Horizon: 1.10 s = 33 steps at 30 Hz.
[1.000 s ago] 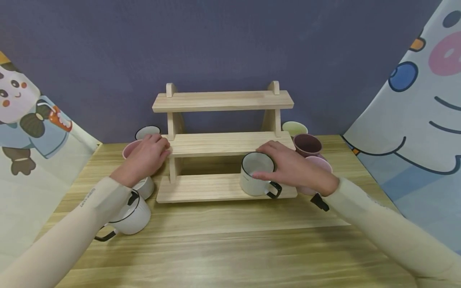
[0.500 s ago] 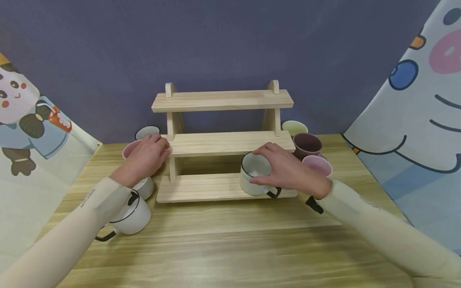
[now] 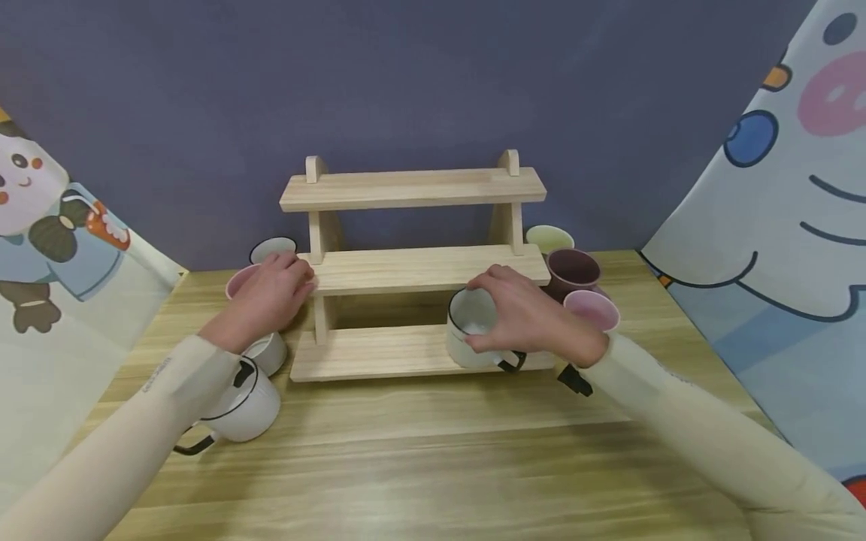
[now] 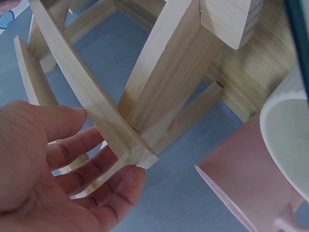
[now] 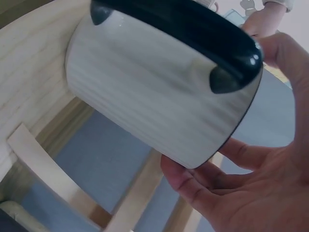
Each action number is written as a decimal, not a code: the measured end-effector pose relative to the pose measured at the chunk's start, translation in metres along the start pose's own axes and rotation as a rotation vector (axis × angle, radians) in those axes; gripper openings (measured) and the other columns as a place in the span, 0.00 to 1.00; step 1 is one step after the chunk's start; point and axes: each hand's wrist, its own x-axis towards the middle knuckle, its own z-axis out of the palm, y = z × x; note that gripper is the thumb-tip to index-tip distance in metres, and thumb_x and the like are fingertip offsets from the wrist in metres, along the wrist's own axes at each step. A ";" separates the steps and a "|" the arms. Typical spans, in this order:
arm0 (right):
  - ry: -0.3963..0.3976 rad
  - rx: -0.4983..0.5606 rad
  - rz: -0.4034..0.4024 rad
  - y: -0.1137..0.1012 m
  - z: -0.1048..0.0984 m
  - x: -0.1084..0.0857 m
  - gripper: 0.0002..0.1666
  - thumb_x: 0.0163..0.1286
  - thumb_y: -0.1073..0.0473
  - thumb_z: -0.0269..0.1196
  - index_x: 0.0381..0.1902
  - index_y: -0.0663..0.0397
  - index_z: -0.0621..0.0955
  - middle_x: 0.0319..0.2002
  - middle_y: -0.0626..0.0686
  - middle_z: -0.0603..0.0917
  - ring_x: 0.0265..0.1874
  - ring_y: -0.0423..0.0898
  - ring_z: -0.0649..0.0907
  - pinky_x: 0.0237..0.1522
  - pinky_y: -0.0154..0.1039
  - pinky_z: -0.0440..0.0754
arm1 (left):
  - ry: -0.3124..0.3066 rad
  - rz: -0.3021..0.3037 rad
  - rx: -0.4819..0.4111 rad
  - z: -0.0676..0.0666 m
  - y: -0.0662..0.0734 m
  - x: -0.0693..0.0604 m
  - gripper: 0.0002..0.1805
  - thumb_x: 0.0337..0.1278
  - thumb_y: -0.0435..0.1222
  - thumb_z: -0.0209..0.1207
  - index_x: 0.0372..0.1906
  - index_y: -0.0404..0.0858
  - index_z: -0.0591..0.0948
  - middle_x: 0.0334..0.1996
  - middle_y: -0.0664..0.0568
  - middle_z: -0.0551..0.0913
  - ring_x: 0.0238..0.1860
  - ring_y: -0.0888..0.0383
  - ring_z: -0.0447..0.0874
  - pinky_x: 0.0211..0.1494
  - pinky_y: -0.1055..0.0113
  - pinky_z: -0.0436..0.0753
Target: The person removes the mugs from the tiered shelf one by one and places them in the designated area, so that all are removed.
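On the lowest tier of a three-tier wooden display shelf (image 3: 406, 270) stands a white enamel mug (image 3: 462, 350) with a black rim and black handle. My right hand (image 3: 517, 308) grips it near the rim, thumb at the near side and fingers at the far side. In the right wrist view, the handle faces the camera and the fingertips (image 5: 181, 174) touch the rim. My left hand (image 3: 271, 291) holds the left end of the middle tier. The left wrist view shows its thumb (image 4: 67, 118) on one face of the board and curled fingers on the other.
Left of the shelf are a black-rimmed mug (image 3: 273, 249), a pink mug (image 3: 238, 281), a small white cup (image 3: 268, 355) and a white mug (image 3: 253, 415). On the right stand a yellow-green cup (image 3: 549, 238), a dark maroon mug (image 3: 573, 270) and a pink cup (image 3: 592, 310).
My right hand has shifted slightly left and closed further round the enamel mug's rim. The mug stays on the lowest tier. My left hand keeps its hold on the shelf. The head view has turned slightly.
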 end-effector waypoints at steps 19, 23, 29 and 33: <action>0.083 -0.113 -0.138 0.015 -0.035 -0.079 0.43 0.34 0.40 0.73 0.48 0.56 0.79 0.42 0.50 0.75 0.41 0.46 0.73 0.39 0.47 0.72 | 0.003 -0.007 -0.014 0.001 0.002 0.000 0.08 0.62 0.31 0.55 0.40 0.29 0.78 0.38 0.39 0.74 0.42 0.41 0.69 0.51 0.49 0.68; 0.067 -0.081 -0.194 0.019 -0.042 -0.101 0.39 0.33 0.44 0.74 0.46 0.53 0.79 0.43 0.47 0.71 0.43 0.43 0.70 0.39 0.43 0.72 | -0.001 -0.017 -0.019 0.001 0.002 -0.001 0.08 0.62 0.31 0.55 0.41 0.29 0.78 0.38 0.39 0.74 0.42 0.41 0.69 0.50 0.49 0.69; -0.048 -0.062 -0.132 0.027 -0.040 -0.131 0.41 0.32 0.48 0.75 0.50 0.48 0.76 0.48 0.42 0.70 0.41 0.40 0.74 0.38 0.39 0.77 | 0.020 0.002 -0.010 0.000 0.002 -0.001 0.07 0.60 0.30 0.56 0.40 0.29 0.78 0.38 0.39 0.74 0.42 0.41 0.69 0.49 0.49 0.70; -0.059 -0.069 -0.086 0.036 -0.033 -0.140 0.42 0.31 0.48 0.76 0.50 0.50 0.76 0.49 0.44 0.70 0.41 0.40 0.75 0.40 0.41 0.76 | 0.032 0.015 -0.006 0.000 0.000 -0.001 0.06 0.59 0.29 0.57 0.39 0.29 0.78 0.37 0.39 0.75 0.41 0.40 0.70 0.49 0.48 0.70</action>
